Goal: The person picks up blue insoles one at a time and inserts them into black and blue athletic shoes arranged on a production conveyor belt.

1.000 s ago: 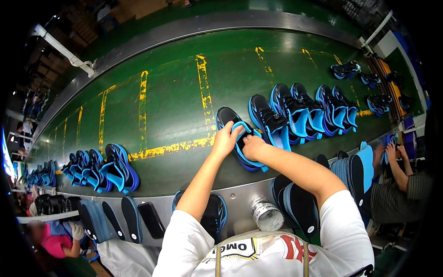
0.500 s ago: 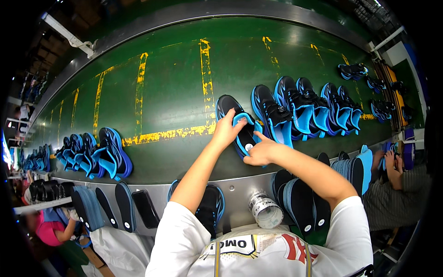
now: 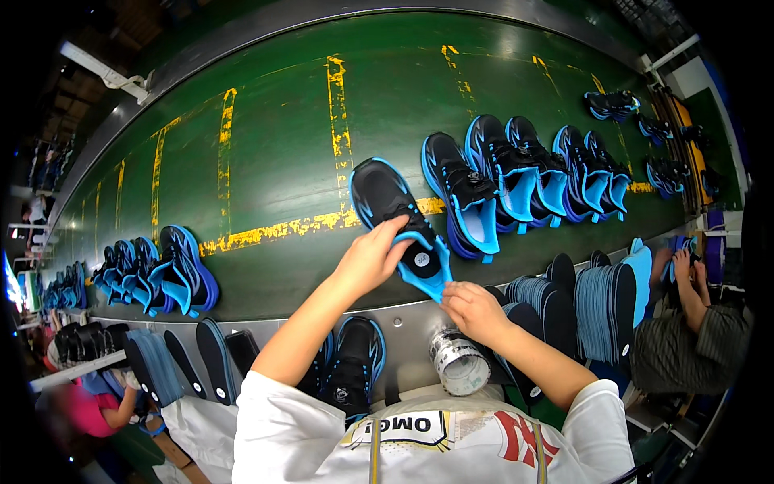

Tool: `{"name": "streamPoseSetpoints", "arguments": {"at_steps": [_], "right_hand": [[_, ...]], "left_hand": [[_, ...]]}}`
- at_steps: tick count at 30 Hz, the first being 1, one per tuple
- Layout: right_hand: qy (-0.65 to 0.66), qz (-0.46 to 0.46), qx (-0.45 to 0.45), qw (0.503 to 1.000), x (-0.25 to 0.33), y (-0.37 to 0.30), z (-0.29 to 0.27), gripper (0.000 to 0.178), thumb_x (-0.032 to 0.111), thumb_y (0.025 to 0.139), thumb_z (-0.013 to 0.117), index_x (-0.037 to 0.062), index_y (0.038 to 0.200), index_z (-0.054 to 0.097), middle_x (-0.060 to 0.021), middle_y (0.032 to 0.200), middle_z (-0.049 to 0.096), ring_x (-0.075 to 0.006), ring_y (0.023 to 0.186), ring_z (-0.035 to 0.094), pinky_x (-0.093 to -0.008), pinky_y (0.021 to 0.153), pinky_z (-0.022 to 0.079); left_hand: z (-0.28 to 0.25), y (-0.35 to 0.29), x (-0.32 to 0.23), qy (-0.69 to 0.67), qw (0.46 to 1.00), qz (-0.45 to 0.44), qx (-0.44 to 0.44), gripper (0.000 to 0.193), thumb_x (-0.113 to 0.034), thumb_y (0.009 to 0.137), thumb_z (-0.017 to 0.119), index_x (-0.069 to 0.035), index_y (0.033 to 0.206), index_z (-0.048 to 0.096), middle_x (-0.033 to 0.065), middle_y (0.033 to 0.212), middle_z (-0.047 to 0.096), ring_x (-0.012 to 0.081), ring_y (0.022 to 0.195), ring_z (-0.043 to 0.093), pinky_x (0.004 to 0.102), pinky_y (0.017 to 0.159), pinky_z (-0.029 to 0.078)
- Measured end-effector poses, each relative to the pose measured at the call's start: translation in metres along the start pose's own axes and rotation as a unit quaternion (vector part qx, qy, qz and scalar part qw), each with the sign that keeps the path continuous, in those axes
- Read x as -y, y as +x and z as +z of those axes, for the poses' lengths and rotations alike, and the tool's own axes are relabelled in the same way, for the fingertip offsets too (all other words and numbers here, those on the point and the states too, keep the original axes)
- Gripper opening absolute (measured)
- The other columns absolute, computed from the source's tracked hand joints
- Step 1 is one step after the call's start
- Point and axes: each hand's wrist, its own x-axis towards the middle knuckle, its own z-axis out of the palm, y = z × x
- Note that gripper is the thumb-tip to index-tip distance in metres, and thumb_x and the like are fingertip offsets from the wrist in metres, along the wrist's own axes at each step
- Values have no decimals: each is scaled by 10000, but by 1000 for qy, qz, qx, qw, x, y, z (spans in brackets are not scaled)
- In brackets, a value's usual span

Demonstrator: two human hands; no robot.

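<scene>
A black sneaker with blue trim point(image 3: 382, 192) is held over the near edge of the green belt, toe pointing away from me. My left hand point(image 3: 367, 260) grips it at the tongue and side of the opening, the thumb near the collar. With its fingers pinched together, my right hand point(image 3: 477, 310) holds the back of the blue heel collar. A black insole point(image 3: 434, 263) with a round white sticker at its heel lies inside the sneaker; its front part is hidden. Just right of it, another matching sneaker point(image 3: 461, 187) stands on the belt.
More sneakers line the belt at right point(image 3: 571, 165) and left point(image 3: 184, 266). Along the metal ledge are insole stacks point(image 3: 603, 302), a clear tape-wrapped jar point(image 3: 461, 365), a sneaker point(image 3: 355, 355) and a phone point(image 3: 242, 352). Co-workers' hands point(image 3: 685, 270) show at far right.
The insole's heel has gone deeper into the sneaker. My right hand has shifted from the insole to the heel collar. The held sneaker sits slightly further left in view.
</scene>
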Motion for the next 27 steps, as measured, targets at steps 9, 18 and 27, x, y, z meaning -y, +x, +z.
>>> {"name": "streamPoseSetpoints", "arguments": {"at_steps": [9,18,27], "right_hand": [[14,77,-34,996,30,-15,-38,348,115,775,544,24,1107,495,-165,1161,479,-293,1050,477,-411,940,336],[-134,445,-54,884,12,-158,-128,714,137,684,651,114,1301,293,-233,1178,423,-411,983,489,-405,817,422],[-102,478,-44,871,13,-210,-112,615,227,791,559,30,1299,276,-315,1255,320,-447,1094,404,-395,897,368]], "left_hand": [[20,32,26,147,981,-90,-92,377,-73,744,591,-50,1088,440,179,940,476,377,892,504,400,700,437],[-44,38,40,334,938,-62,-71,463,-111,737,565,-3,1157,404,199,918,542,350,764,571,419,619,473],[-42,70,-15,297,922,121,-217,289,-180,678,626,-52,933,580,120,973,547,276,899,535,373,720,452]]}}
